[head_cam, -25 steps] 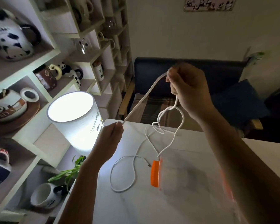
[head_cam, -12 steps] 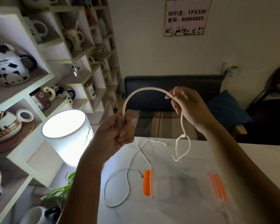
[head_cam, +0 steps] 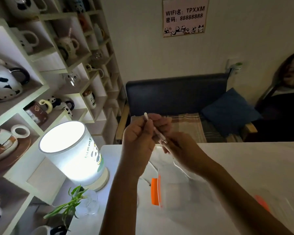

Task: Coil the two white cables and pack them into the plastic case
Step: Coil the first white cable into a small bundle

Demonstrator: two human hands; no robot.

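Left hand (head_cam: 139, 138): bare; no ring, watch or glove seen.
Right hand (head_cam: 182, 150): bare; no ring or band seen.
Left forearm (head_cam: 124, 197): uncovered as far as the near edge of view; no sleeve observed.
Right forearm (head_cam: 236, 192): uncovered likewise; no sleeve, no wrist strap observed.
Fingernails: too blurred to be described.

left hand (head_cam: 139, 134) fisted, raised | right hand (head_cam: 182, 150) pinching, touching left

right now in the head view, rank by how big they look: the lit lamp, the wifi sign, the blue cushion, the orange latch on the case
1. lit lamp, though it is nearest
2. blue cushion
3. wifi sign, farthest, so unsure against the cushion
4. orange latch
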